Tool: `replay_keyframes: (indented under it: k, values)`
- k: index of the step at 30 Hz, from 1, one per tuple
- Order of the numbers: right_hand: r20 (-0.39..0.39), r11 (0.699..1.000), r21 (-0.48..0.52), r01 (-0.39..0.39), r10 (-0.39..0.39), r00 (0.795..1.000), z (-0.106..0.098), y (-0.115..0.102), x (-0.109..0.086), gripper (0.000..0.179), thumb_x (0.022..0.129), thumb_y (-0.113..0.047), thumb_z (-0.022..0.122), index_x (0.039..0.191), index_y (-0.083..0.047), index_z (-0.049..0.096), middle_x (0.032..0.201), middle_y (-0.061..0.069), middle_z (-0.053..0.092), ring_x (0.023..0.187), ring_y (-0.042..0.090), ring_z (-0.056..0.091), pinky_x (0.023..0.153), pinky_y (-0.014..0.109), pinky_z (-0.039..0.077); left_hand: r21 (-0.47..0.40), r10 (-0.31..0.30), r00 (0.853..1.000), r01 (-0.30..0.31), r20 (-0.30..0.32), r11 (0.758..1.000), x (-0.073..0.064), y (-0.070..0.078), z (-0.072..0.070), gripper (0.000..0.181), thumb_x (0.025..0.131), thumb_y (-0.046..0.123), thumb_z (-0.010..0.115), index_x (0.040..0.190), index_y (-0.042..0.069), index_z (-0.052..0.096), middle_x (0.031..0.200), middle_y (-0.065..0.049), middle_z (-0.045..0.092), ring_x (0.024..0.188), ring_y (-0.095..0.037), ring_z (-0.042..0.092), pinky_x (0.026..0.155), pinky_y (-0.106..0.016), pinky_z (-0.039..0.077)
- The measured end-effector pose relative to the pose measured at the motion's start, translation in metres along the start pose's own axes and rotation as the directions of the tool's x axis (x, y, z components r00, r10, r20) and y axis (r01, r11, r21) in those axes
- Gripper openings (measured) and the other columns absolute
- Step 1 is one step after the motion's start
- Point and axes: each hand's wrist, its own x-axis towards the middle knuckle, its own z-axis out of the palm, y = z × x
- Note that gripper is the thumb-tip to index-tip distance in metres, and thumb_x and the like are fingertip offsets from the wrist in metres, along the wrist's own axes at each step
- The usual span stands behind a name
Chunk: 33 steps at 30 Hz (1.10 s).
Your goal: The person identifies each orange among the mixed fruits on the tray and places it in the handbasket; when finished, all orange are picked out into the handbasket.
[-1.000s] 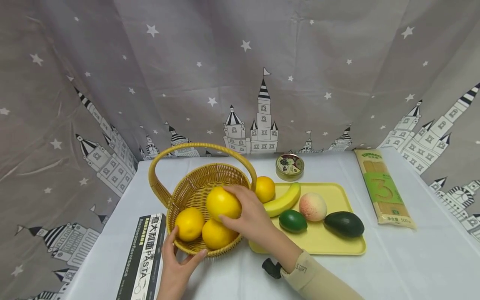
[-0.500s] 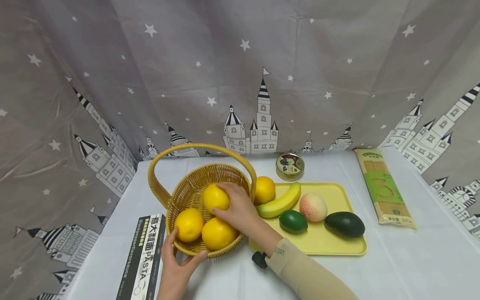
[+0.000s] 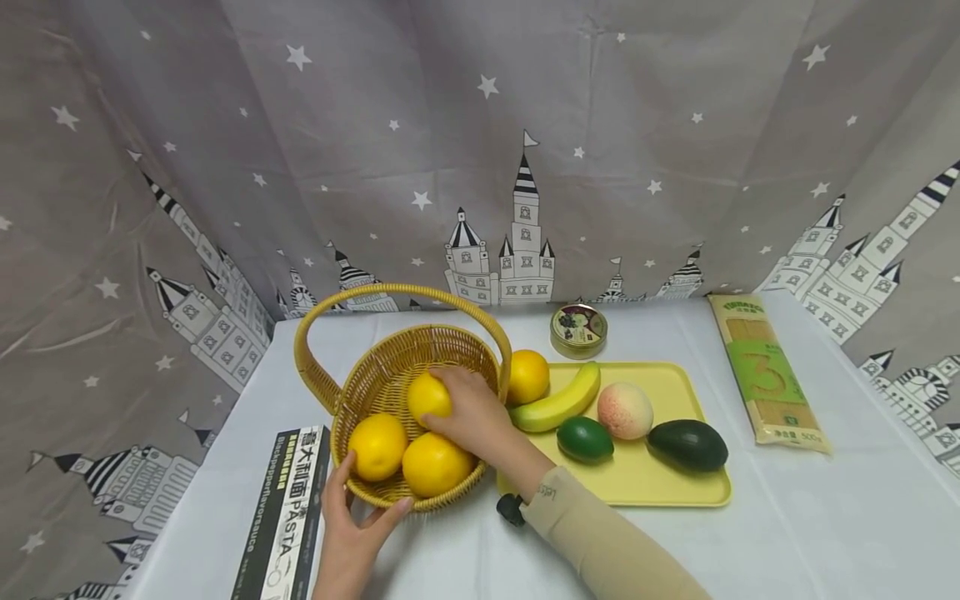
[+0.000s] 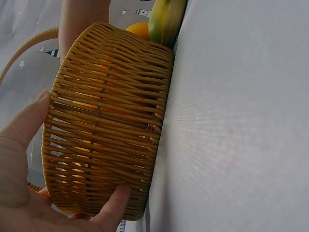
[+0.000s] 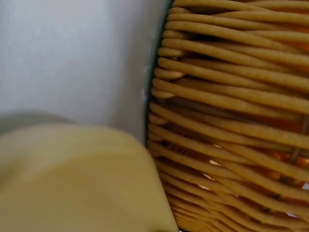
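In the head view my right hand point(image 3: 471, 414) reaches into the woven basket point(image 3: 411, 337) and grips an orange point(image 3: 429, 398) from its right side. Two more oranges lie in the front of the basket, a left one point(image 3: 378, 447) and a right one point(image 3: 437, 465). My left hand point(image 3: 352, 533) holds the basket's front left, thumb on the rim. The left wrist view shows a finger point(image 4: 116, 203) pressed on the wicker side point(image 4: 106, 116). Only a sleeve point(image 5: 87, 179) and the basket's wall point(image 5: 241, 96) show in the right wrist view; the right hand is hidden there.
Right of the basket, a yellow tray point(image 3: 645, 492) bears an orange point(image 3: 528, 377), a banana point(image 3: 558, 402), a green lime-like fruit point(image 3: 585, 439), a peach point(image 3: 625, 410) and an avocado point(image 3: 687, 445). Around stand a tin point(image 3: 578, 331), a noodle pack point(image 3: 768, 371) and a pasta box point(image 3: 281, 517).
My right hand has moved left and lower into the basket with the orange, which now sits behind the two others. The left hand has stayed on the basket.
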Motion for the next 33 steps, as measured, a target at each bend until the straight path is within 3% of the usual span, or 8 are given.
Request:
replay_keyframes:
  k: [10, 19, 26, 33]
  values:
    - [0.01, 0.993, -0.118, 0.026, -0.025, 1.0, 0.0016, -0.0026, -0.0033, 0.055, 0.089, -0.04, 0.067, 0.136, -0.015, 0.053, 0.137, 0.003, 0.051, 0.125, 0.023, 0.045, 0.1, 0.038, 0.048, 0.018, -0.021, 1.0, 0.021, -0.002, 1.0, -0.0001, 0.0038, 0.0004, 0.102, 0.083, 0.016, 0.078, 0.155, 0.013, 0.006, 0.155, -0.02, -0.006, 0.139, -0.051, 0.007, 0.102, -0.045, 0.042]
    - [-0.019, 0.99, -0.14, 0.036, -0.039, 0.999, 0.0022, -0.0023, -0.0061, 0.054, 0.09, -0.04, 0.065, 0.136, -0.015, 0.054, 0.137, 0.002, 0.051, 0.124, 0.022, 0.045, 0.101, 0.038, 0.048, 0.018, -0.025, 1.0, 0.025, -0.007, 1.0, -0.0002, 0.0047, 0.0018, 0.102, 0.083, 0.016, 0.078, 0.155, 0.012, 0.007, 0.155, -0.019, -0.005, 0.14, -0.05, 0.007, 0.102, -0.046, 0.041]
    - [-0.05, 0.985, -0.155, 0.072, -0.08, 0.996, 0.0028, -0.0003, -0.0063, 0.062, 0.089, -0.046, 0.063, 0.143, -0.019, 0.048, 0.146, 0.001, 0.043, 0.131, 0.022, 0.04, 0.105, 0.039, 0.045, 0.009, -0.026, 1.0, 0.026, -0.004, 1.0, 0.0003, 0.003, 0.002, 0.102, 0.083, 0.016, 0.078, 0.155, 0.012, 0.006, 0.155, -0.019, -0.005, 0.139, -0.051, 0.007, 0.102, -0.046, 0.041]
    - [-0.077, 0.989, -0.111, 0.096, -0.105, 0.991, 0.0036, 0.0004, -0.0059, 0.07, 0.087, -0.05, 0.064, 0.147, -0.022, 0.042, 0.147, -0.001, 0.041, 0.131, 0.022, 0.039, 0.106, 0.039, 0.044, 0.004, -0.042, 0.999, 0.042, -0.003, 0.999, 0.0013, 0.0011, 0.0016, 0.103, 0.083, 0.017, 0.078, 0.155, 0.014, 0.005, 0.155, -0.018, -0.008, 0.139, -0.05, 0.007, 0.103, -0.046, 0.041]
